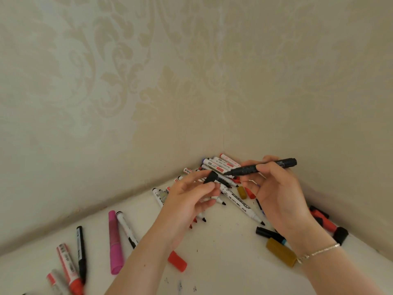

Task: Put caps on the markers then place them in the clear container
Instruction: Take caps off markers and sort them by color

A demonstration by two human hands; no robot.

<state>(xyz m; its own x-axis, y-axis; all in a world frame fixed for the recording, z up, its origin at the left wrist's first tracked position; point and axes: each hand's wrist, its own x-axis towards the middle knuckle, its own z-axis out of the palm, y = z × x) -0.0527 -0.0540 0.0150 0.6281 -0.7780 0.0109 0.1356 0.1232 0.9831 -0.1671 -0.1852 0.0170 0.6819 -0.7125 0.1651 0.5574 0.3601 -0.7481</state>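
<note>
markers sprawl in a heap (223, 182) in the corner of the white tabletop (223, 262), hard against the patterned wallpaper (148, 81), and that heap is our landmark. right hand (280, 194), just right of the heap and raised above it, grips a black marker (261, 166) between thumb and fingers, bare tip pointing left. left hand (187, 201), on the heap's near-left side, pinches a black cap (210, 177) with thumb and fingertips, the cap just short of that tip, not touching. a thin bracelet (319, 251) circles the right wrist. well left of the heap lies a pink marker (114, 241), beside it a white marker with black ends (126, 228), further left a slim black marker (80, 254) and a red-capped one (69, 267). near-right of the heap, a mustard cap (280, 252); on its near side, a red cap (177, 260). printing shows on the white barrels, too blurred to read.
</note>
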